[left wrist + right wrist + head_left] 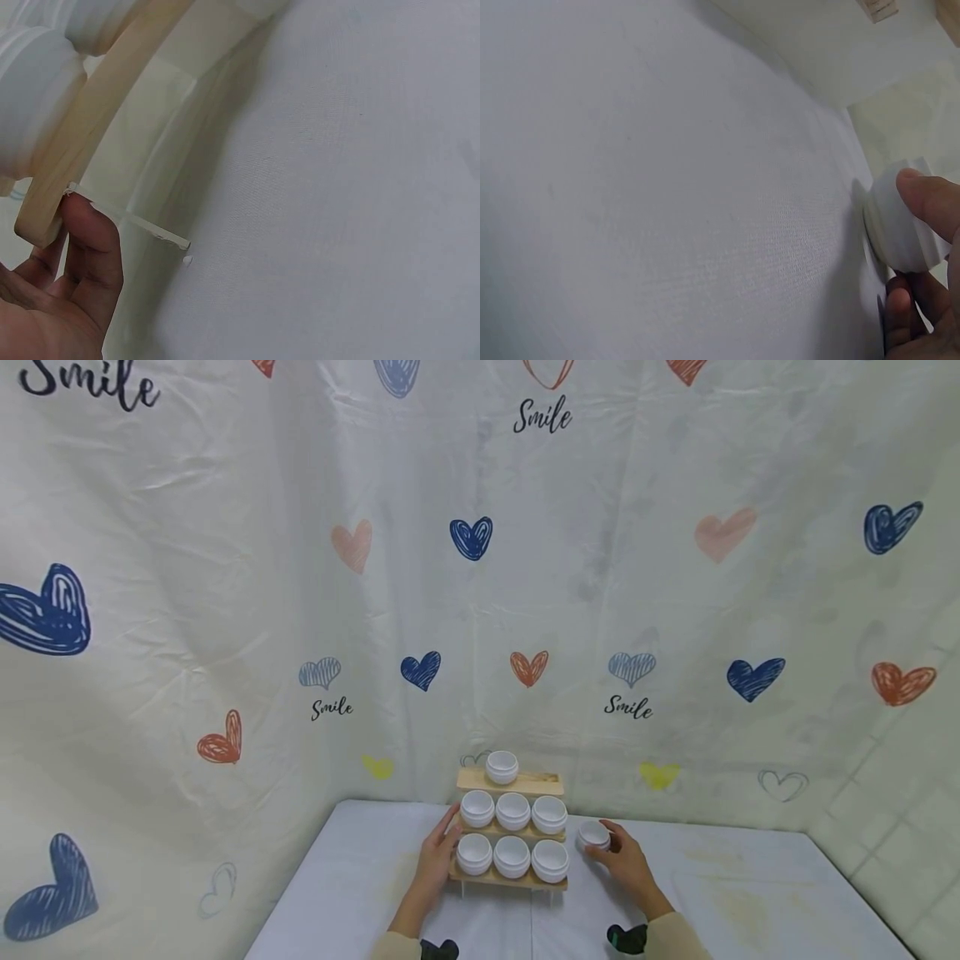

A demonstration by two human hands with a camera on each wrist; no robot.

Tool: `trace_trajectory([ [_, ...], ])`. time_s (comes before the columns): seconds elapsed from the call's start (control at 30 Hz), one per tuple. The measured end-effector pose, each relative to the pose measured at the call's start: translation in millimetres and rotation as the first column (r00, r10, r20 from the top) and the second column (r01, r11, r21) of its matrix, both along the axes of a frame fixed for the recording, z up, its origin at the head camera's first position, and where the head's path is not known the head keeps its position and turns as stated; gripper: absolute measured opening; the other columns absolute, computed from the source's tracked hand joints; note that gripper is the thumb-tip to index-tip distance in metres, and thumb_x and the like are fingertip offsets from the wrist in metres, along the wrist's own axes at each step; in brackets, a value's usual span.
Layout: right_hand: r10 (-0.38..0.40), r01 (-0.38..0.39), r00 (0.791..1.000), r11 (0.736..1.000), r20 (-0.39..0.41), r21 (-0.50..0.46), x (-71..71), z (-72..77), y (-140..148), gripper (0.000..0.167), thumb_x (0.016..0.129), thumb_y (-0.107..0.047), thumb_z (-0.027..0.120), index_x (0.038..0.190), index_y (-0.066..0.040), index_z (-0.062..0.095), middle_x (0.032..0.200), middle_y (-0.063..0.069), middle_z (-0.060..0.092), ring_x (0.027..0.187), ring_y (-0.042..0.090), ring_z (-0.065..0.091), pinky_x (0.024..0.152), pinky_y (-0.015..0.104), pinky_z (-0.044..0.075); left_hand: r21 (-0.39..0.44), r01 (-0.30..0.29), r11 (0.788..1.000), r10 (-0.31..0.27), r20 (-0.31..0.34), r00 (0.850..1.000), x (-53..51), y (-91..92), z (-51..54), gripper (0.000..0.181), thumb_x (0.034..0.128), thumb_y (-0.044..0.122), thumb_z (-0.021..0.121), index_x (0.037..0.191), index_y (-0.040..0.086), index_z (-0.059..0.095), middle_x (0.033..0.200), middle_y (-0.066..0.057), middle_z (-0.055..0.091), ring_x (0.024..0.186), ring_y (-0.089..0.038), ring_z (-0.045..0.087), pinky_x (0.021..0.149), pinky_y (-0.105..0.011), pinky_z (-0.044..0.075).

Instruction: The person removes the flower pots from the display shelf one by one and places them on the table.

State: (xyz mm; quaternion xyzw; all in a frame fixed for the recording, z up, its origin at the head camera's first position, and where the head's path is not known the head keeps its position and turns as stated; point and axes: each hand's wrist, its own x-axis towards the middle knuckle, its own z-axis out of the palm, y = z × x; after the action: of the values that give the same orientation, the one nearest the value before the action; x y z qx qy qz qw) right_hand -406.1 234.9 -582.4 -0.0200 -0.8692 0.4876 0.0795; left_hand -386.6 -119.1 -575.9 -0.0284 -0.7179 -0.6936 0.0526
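A tiered wooden display rack [540, 783] stands on the table with small round white cups on its steps. One cup [502, 767] is on the top step. Three cups fill the middle step, among them a central one [513, 811], and three more the bottom step. My left hand [432, 864] grips the rack's left side; the left wrist view shows fingers and thumb at the end of a wooden shelf [105, 112]. To the right of the rack, my right hand [628, 862] holds another white cup [900, 217] between thumb and fingers, at or just above the tabletop.
The white-covered table [735, 893] extends to both sides of the rack. Behind it hangs a pale curtain [555, 593] printed with hearts and the word Smile. A clear leg [157, 229] supports the shelf from below.
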Motion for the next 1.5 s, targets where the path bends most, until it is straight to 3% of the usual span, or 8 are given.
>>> trace_trajectory([
  [0.17, 0.015, -0.015, 1.000, 1.000, -0.010, -0.002, -2.3, -2.2, 2.8, 0.072, 0.089, -0.018, 0.080, 0.147, 0.005, 0.045, 0.137, 0.034, 0.059, 0.127, 0.045, 0.059, 0.105, 0.052, 0.053, 0.005, 0.006, 1.000, -0.006, -0.006, 1.000, 0.8, 0.0, 1.3, 0.059, 0.1034, 0.049, 0.054, 0.157, 0.027, 0.043, 0.165, -0.006, 0.039, 0.153, -0.039, 0.034, 0.125, -0.065, 0.022],
  [0.47, 0.007, -0.007, 1.000, 1.000, 0.029, 0.010, -2.5, -2.6, 3.7, 0.071, 0.091, -0.019, 0.079, 0.148, 0.004, 0.044, 0.140, 0.035, 0.056, 0.129, 0.047, 0.057, 0.108, 0.057, 0.050, 0.001, 0.021, 1.000, -0.021, -0.009, 1.000, 1.7, -0.2, -0.4, 0.057, 0.1039, 0.048, 0.053, 0.157, 0.030, 0.043, 0.166, -0.006, 0.037, 0.150, -0.038, 0.039, 0.125, -0.064, 0.023],
  [0.73, -0.010, 0.008, 0.997, 1.000, 0.072, 0.020, -2.3, 3.2, 1.3, 0.073, 0.092, -0.022, 0.078, 0.150, 0.004, 0.042, 0.143, 0.036, 0.052, 0.131, 0.049, 0.054, 0.107, 0.058, 0.050, 0.002, 0.006, 1.000, -0.006, -0.010, 1.000, -0.7, 0.1, -0.5, 0.058, 0.1044, 0.045, 0.054, 0.157, 0.025, 0.042, 0.166, -0.006, 0.038, 0.156, -0.039, 0.027, 0.125, -0.065, 0.020],
  [0.87, -0.013, 0.012, 0.997, 1.000, 0.073, 0.026, -2.8, 1.9, 1.5, 0.075, 0.091, -0.023, 0.079, 0.150, 0.004, 0.042, 0.143, 0.037, 0.052, 0.130, 0.050, 0.054, 0.107, 0.058, 0.050, -0.002, -0.004, 1.000, 0.004, -0.001, 1.000, -0.6, 0.0, -0.9, 0.059, 0.1022, 0.050, 0.055, 0.156, 0.028, 0.044, 0.165, -0.006, 0.039, 0.154, -0.039, 0.031, 0.125, -0.065, 0.021],
  [1.1, -0.021, 0.020, 0.999, 1.000, 0.043, 0.023, -3.8, -3.2, 2.2, 0.074, 0.090, -0.023, 0.080, 0.148, 0.005, 0.044, 0.142, 0.037, 0.053, 0.129, 0.050, 0.055, 0.106, 0.057, 0.051, -0.004, -0.007, 1.000, 0.007, -0.004, 1.000, -1.0, -0.1, -3.2, 0.060, 0.1019, 0.052, 0.054, 0.156, 0.028, 0.044, 0.164, -0.008, 0.041, 0.141, -0.037, 0.051, 0.125, -0.064, 0.024],
  [1.33, -0.015, 0.015, 0.998, 1.000, 0.057, -0.001, -1.1, -0.2, 2.0, 0.076, 0.091, -0.022, 0.079, 0.150, 0.005, 0.040, 0.144, 0.038, 0.051, 0.130, 0.050, 0.055, 0.104, 0.055, 0.054, -0.001, -0.011, 1.000, 0.011, -0.018, 1.000, -2.2, -0.2, -3.7, 0.060, 0.1018, 0.052, 0.054, 0.155, 0.028, 0.045, 0.165, -0.008, 0.039, 0.152, -0.039, 0.036, 0.125, -0.064, 0.022],
  [1.5, -0.025, 0.026, 0.998, 1.000, 0.060, -0.014, 0.4, -0.6, 3.7, 0.076, 0.090, -0.023, 0.079, 0.151, 0.003, 0.040, 0.144, 0.037, 0.051, 0.129, 0.049, 0.055, 0.104, 0.054, 0.054, 0.009, -0.007, 1.000, 0.007, -0.016, 1.000, -3.8, -0.9, -5.7, 0.058, 0.1019, 0.050, 0.055, 0.155, 0.029, 0.046, 0.164, -0.007, 0.041, 0.145, -0.036, 0.047, 0.126, -0.062, 0.022],
])
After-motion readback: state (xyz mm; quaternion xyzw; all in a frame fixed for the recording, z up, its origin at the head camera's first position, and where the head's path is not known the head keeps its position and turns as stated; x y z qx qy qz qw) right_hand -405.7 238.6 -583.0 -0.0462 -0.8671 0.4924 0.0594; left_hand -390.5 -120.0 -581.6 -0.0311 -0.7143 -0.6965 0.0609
